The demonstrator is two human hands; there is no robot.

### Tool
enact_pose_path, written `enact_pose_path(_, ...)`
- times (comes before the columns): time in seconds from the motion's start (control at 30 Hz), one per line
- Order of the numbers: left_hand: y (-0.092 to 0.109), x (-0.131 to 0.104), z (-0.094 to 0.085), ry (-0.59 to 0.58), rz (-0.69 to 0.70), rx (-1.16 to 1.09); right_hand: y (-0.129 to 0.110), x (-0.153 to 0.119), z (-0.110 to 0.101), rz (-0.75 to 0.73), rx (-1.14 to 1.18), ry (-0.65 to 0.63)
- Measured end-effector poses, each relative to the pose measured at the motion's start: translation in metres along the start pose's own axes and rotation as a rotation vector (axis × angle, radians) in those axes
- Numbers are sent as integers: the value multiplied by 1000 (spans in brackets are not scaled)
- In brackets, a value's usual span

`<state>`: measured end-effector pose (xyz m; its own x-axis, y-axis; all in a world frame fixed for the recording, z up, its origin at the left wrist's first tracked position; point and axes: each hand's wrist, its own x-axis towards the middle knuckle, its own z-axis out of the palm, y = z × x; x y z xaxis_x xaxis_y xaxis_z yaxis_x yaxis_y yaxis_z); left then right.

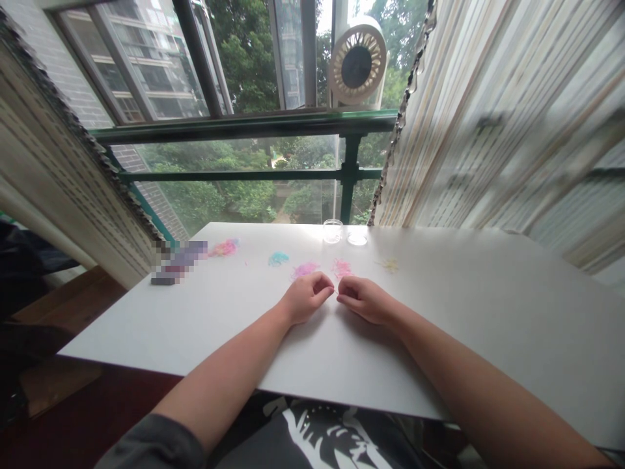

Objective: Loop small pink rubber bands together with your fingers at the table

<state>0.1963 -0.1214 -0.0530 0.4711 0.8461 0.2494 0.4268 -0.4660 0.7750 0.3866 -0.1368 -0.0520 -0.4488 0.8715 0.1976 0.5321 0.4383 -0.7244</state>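
My left hand (pixel 309 298) is closed in a pinch, thumb against forefinger, low over the white table (pixel 244 326). Facing it, my right hand (pixel 367 299) pinches in the same way, its fingertips just apart from the left ones. A thin pale strand (pixel 336 292) shows between the fingertips; it is too small to name for certain. Right behind my hands lie a purple-pink pile (pixel 305 270) and a pink pile (pixel 342 268) of small thin pieces, perhaps little elastic bands. A turquoise pile (pixel 278 258) is farther left, and a yellow pile (pixel 390 264) is on the right.
A mixed pink and orange pile (pixel 224 247) lies at the back left beside a pixelated patch (pixel 180 262). Near the back edge stand a clear round container (pixel 333 232) and a clear shallow lid or dish (pixel 357 239). A white fan (pixel 359 65) is at the window, between curtains (pixel 488 130).
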Motion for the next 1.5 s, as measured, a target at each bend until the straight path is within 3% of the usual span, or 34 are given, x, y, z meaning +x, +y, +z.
enact_pose_path(0.3,1,-2,0,-78,2,36,0,-1,0,8,29,-17)
enact_pose_path(0.8,-4,0,-3,-36,-3,26,0,-1,0,8,-5,8)
enact_pose_path(1.5,-4,-2,-1,-121,30,52,-1,-1,0,4,-37,-5)
